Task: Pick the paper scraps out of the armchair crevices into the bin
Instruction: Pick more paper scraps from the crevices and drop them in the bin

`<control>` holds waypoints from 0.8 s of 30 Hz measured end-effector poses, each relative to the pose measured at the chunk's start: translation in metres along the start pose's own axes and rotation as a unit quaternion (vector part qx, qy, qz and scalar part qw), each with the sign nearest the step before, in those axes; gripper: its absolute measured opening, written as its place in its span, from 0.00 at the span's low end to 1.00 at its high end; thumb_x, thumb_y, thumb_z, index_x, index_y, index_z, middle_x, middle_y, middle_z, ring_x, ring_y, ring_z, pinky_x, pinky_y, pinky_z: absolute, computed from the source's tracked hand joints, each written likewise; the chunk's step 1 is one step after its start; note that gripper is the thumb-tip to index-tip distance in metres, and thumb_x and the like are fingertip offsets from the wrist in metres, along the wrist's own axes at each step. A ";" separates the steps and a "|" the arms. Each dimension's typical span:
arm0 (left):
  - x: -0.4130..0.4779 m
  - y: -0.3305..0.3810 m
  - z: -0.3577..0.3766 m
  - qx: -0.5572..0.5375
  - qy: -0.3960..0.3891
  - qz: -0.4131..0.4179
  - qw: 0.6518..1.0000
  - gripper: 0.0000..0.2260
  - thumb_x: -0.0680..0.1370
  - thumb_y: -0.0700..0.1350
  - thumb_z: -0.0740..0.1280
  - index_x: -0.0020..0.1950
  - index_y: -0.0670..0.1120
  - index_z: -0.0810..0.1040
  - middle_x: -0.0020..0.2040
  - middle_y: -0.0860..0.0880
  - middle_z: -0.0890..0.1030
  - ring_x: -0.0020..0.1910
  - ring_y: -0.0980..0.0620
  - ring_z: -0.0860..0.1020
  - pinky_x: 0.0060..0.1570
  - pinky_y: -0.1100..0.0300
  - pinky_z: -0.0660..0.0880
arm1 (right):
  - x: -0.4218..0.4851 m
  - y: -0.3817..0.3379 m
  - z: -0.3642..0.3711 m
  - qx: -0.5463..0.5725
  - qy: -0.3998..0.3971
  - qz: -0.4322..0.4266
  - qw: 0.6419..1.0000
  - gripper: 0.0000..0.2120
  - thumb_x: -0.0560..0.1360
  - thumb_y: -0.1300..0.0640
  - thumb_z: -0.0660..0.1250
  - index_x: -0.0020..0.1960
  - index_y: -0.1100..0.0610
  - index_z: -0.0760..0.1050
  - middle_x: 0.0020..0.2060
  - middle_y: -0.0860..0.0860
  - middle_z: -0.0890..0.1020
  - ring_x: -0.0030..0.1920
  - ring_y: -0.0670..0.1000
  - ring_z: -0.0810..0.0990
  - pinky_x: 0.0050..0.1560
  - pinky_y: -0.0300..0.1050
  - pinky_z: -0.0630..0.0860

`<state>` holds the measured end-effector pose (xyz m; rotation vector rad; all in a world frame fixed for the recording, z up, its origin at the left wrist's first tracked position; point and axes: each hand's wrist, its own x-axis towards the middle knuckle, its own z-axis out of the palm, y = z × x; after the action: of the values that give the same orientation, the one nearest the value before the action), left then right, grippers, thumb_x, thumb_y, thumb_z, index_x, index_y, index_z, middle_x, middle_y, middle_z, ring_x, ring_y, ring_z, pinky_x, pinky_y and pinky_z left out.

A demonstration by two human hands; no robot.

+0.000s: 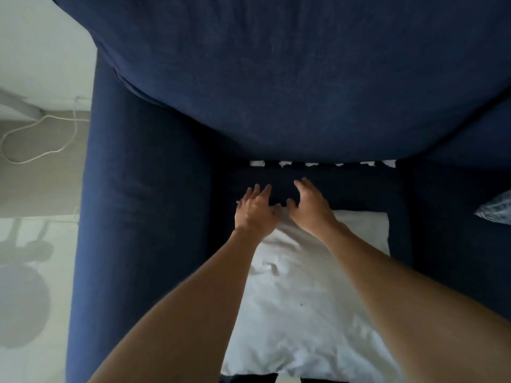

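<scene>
Several white paper scraps (320, 163) poke out in a row from the crevice between the seat and the backrest of a dark blue armchair (249, 78). My left hand (255, 211) hovers over the back of the seat, fingers spread and empty, a short way in front of the scraps. My right hand (309, 207) is beside it, fingers apart and also empty, its heel over the top edge of a white pillow (304, 299) that lies on the seat. No bin is in view.
The armchair's left arm (132, 217) and right arm (453, 217) wall in the seat. A crinkled clear plastic bag (496, 211) rests on the right arm. A white cable (41, 139) loops on the floor at the left.
</scene>
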<state>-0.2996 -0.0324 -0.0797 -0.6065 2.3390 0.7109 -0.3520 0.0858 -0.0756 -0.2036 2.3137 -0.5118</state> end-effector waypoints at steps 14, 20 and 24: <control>0.115 -0.030 -0.007 0.051 -0.031 0.030 0.998 0.27 0.80 0.48 0.60 0.78 0.54 0.57 0.77 0.39 0.59 0.77 0.40 0.55 0.75 0.47 0.56 | 0.105 -0.014 0.036 0.010 -0.032 0.030 0.999 0.33 0.72 0.58 0.65 0.75 0.50 0.59 0.73 0.59 0.63 0.70 0.63 0.65 0.64 0.61 0.72; 0.137 -0.033 0.006 0.082 -0.046 0.030 0.995 0.26 0.78 0.51 0.61 0.76 0.55 0.61 0.73 0.40 0.66 0.72 0.39 0.63 0.71 0.45 0.62 | 0.122 -0.011 0.042 -0.010 -0.055 0.079 0.995 0.32 0.73 0.56 0.65 0.75 0.48 0.59 0.74 0.58 0.59 0.71 0.63 0.61 0.67 0.59 0.68; 0.142 -0.031 0.003 0.093 -0.039 0.027 0.994 0.23 0.78 0.50 0.61 0.73 0.52 0.66 0.71 0.42 0.70 0.71 0.41 0.67 0.69 0.46 0.65 | 0.125 -0.013 0.041 -0.019 -0.048 0.084 0.995 0.30 0.72 0.56 0.66 0.72 0.53 0.64 0.71 0.57 0.66 0.70 0.62 0.64 0.65 0.58 0.71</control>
<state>-0.3814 -0.0881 -0.1868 -0.4268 2.3224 0.5217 -0.4122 0.0254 -0.1767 -0.0508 2.2240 -0.3653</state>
